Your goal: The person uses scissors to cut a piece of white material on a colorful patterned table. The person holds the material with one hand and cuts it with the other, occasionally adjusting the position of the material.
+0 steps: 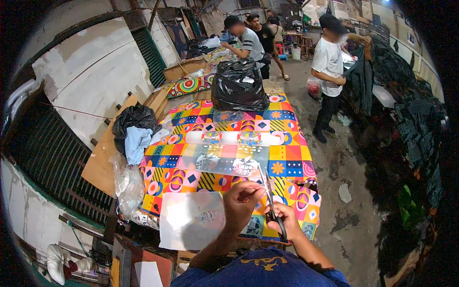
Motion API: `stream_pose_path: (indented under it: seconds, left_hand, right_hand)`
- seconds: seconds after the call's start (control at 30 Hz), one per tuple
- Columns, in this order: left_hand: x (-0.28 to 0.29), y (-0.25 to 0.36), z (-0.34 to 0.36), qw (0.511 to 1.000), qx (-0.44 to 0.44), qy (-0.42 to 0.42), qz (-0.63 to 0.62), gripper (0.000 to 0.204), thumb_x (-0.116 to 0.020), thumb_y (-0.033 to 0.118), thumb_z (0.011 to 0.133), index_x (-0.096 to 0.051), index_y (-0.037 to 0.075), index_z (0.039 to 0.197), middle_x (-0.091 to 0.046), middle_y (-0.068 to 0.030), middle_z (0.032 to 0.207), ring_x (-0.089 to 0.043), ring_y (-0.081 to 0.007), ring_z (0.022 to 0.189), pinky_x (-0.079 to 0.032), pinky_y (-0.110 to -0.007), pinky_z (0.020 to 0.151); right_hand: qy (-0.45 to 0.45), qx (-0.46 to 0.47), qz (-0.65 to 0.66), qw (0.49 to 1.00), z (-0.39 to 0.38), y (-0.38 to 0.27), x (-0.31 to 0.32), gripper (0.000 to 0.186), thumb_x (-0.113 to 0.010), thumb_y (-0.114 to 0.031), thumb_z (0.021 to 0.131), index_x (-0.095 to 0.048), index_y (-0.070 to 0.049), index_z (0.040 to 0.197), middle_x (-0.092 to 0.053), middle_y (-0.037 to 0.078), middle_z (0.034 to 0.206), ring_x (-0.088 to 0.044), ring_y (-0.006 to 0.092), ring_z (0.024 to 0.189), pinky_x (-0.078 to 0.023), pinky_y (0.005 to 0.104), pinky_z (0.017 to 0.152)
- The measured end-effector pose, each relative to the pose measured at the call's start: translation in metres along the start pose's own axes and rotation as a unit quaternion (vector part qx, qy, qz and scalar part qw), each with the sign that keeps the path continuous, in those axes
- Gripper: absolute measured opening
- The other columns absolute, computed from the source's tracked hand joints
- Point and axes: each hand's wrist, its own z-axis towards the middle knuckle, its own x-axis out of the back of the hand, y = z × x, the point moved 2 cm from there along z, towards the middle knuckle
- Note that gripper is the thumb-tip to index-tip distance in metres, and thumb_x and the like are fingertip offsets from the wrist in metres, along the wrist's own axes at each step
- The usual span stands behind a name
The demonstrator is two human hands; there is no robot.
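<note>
My right hand (281,219) is closed round the handles of a pair of scissors (269,196), whose blades point away from me and stand slightly apart. Just left of the blades, my left hand (245,197) has its fingertips pinched together; whatever they hold is too small to make out. Beyond both hands lies a clear film sheet (222,165) with printed white designs. It runs from a roll (229,138) with colourful prints lying across the table. Left of my left forearm rests a whitish sheet (184,225) with a small faint print.
A brightly patterned cloth (287,167) covers the table. At its far end stands a full black plastic bag (239,86); another black bag (136,122) and light blue cloth (138,143) lie left. Several people work beyond, one (330,62) beside dark garments (406,110) at right.
</note>
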Motion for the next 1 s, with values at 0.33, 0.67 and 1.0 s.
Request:
stream_pose_path:
  seconds: [0.33,0.67,1.0]
  left_hand:
    - [-0.005,-0.012,-0.007,0.999,-0.024,0.013,-0.028,0.021,-0.067,-0.003,0.077,-0.061,-0.003,0.097,-0.066,-0.0071,0.082,-0.060,-0.0066,0.074,-0.049,-0.019,0.064]
    - [-0.009,-0.010,-0.006,0.997,0.015,0.023,-0.071,0.015,-0.065,-0.004,0.078,-0.059,-0.005,0.092,-0.065,-0.0088,0.077,-0.064,-0.0107,0.068,-0.050,-0.021,0.059]
    - [-0.007,-0.007,-0.007,0.998,0.040,-0.011,-0.046,0.013,-0.063,-0.006,0.078,-0.059,-0.004,0.090,-0.064,-0.0106,0.072,-0.063,-0.0136,0.063,-0.052,-0.025,0.060]
  right_hand:
    - [0.027,-0.008,-0.037,0.999,-0.004,0.013,-0.003,0.029,-0.071,-0.012,0.078,-0.053,-0.002,0.099,-0.055,0.000,0.069,-0.050,0.0056,0.056,-0.038,0.0194,0.050]
    - [0.059,-0.034,-0.026,0.997,-0.004,0.007,-0.006,0.025,-0.072,-0.006,0.076,-0.056,-0.002,0.094,-0.052,-0.005,0.066,-0.045,0.0012,0.059,-0.034,0.0176,0.052]
    - [0.039,-0.034,-0.007,0.999,-0.006,0.006,0.000,0.029,-0.073,-0.009,0.076,-0.055,-0.002,0.098,-0.051,-0.006,0.067,-0.043,0.0010,0.059,-0.031,0.0179,0.051]
